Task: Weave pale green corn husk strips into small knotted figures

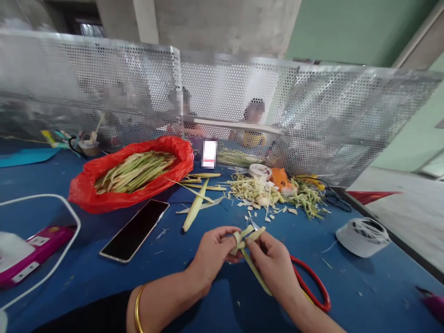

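Pale green leaf strips (256, 273), partly folded together, are held between both hands above the blue table. My left hand (217, 252) pinches the folded part from the left, fingers closed round it. From the right, my right hand (272, 259) grips the strips between thumb and fingers. Scissors with red handles (321, 289) lie under or against my right hand; their blade tip shows just beyond its fingers, and whether the hand holds them is unclear. One long strip hangs down toward me between the hands.
A red bag (81, 189) of leaf strips, a phone (135, 231) and a pale husk (196, 208) lie left. Leaf scraps (255, 189) and a tape roll (260, 171) sit before the perforated screen (222, 88). A white roll (362, 238) stands right; a purple power strip (38, 254) left.
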Available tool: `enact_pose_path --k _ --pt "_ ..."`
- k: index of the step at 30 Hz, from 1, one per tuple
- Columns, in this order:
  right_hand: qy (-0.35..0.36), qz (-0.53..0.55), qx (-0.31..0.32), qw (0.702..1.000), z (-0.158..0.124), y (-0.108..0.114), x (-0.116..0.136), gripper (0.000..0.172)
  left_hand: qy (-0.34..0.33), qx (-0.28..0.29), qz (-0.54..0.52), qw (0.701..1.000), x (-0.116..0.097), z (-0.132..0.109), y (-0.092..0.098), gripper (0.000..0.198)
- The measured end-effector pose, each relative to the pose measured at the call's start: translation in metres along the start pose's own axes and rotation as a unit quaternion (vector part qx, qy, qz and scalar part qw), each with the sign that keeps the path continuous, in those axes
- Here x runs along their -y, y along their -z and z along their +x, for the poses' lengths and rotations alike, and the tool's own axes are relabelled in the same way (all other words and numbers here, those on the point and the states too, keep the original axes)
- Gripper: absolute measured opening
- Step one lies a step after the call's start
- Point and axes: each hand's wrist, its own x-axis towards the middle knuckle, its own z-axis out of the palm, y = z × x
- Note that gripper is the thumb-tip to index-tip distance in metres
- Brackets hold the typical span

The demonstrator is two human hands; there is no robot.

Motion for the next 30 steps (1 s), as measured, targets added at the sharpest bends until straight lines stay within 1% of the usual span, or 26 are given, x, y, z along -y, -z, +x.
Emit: enact_pose_path --k 2,5,8,11,15,19,23,24,25,26,27,28,29,30 --pt "-0.012 0.005 -0.009 1.0 0.001 -0.001 -0.001 0.028 0.004 -0.024 -0.01 1.0 0.002 0.001 0.001 0.04" --pt "-0.025 0.031 -0.01 0.999 0.001 -0.001 0.001 0.028 0.002 -0.031 -0.01 0.999 0.003 0.002 0.001 0.037" --pt "-0.029 0.056 -0.019 0.998 0.001 -0.001 0.004 0.029 0.014 -0.022 -0.018 1.0 0.001 0.001 0.001 0.033" --pt "-0.025 0.064 -0.037 0.997 0.002 0.0 0.006 0.031 0.027 0.001 -0.041 0.999 -0.002 -0.002 0.001 0.03" --pt "-0.012 0.073 -0.052 0.996 0.002 -0.001 0.006 0.033 0.016 0.015 -0.035 0.999 -0.005 -0.005 0.0 0.033" --pt "-0.007 0.066 -0.045 0.997 0.001 -0.004 0.003 0.029 0.009 0.0 -0.014 1.0 -0.004 -0.004 -0.001 0.038" --pt "0.005 0.08 -0.023 0.996 0.0 -0.007 -0.002 0.027 0.0 -0.021 -0.029 0.999 -0.003 -0.001 0.001 0.033" --pt "0.014 0.074 -0.032 0.997 0.0 -0.006 -0.003 0.024 -0.003 -0.026 -0.037 0.999 -0.003 0.0 0.002 0.03" --pt "0.035 0.054 -0.054 0.996 0.001 -0.005 -0.004 0.02 -0.004 -0.034 -0.047 0.998 -0.003 0.001 0.003 0.027" --pt "0.069 0.019 -0.084 0.994 0.002 -0.003 -0.005 0.021 0.0 -0.043 -0.059 0.997 -0.004 0.003 0.004 0.024" --pt "0.12 -0.032 -0.117 0.985 0.003 0.0 -0.006 0.03 0.008 -0.056 -0.073 0.996 -0.004 0.004 0.005 0.021" --pt "0.189 -0.095 -0.143 0.967 0.004 0.002 -0.007 0.04 0.016 -0.07 -0.088 0.994 -0.004 0.005 0.006 0.019" --pt "0.26 -0.165 -0.145 0.94 0.005 0.005 -0.006 0.044 0.023 -0.08 -0.102 0.991 -0.004 0.006 0.007 0.018" --pt "0.335 -0.229 -0.134 0.904 0.006 0.008 -0.006 0.04 0.027 -0.087 -0.113 0.989 -0.004 0.007 0.008 0.018"
